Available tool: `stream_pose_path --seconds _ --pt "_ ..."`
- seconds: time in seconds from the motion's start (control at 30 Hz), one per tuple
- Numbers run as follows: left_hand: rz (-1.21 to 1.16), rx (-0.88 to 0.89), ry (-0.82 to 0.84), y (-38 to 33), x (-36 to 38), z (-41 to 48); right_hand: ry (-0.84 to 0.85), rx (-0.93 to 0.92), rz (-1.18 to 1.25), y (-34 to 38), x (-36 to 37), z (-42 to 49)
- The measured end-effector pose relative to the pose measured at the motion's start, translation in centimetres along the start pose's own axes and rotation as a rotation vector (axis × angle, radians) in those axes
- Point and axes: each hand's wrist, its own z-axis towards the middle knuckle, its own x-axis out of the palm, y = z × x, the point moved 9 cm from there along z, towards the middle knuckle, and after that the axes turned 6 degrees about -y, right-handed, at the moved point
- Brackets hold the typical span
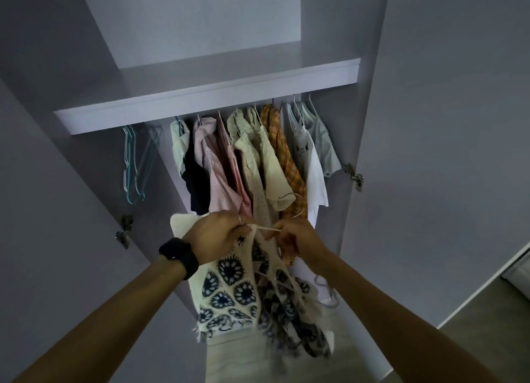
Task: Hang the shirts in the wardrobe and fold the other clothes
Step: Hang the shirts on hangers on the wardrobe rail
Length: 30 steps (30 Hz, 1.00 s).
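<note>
I hold a cream top with dark blue flower patterns (229,285) in front of the open wardrobe. My left hand (218,233), with a black watch on its wrist, grips the top's upper edge. My right hand (295,236) pinches a thin cream strap of the top and also holds a thin hanger (289,196), whose hook sticks up above the fingers. Several shirts (252,156) hang in a row on the rail under the shelf, just behind my hands.
A white shelf (206,96) runs across the wardrobe above the rail. Several bare pale green hangers (137,162) hang at the rail's left end. Both wardrobe doors stand open, with metal hinges at left (123,228) and right (354,176). Wooden floor shows at the lower right.
</note>
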Motion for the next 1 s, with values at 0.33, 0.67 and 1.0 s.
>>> stream_pose_path --seconds 0.33,0.67,1.0 --pt "0.491 0.365 -0.188 -1.6 -4.6 -0.6 0.299 0.014 -0.582 -1.4 1.5 2.2" --pt "0.657 0.073 -0.306 3.0 -10.4 -4.6 0.010 -0.375 -1.259 -1.0 -1.5 5.2" --pt "0.824 0.139 -0.384 3.8 -14.8 -4.8 0.312 -0.235 -0.865 -1.2 6.0 6.1"
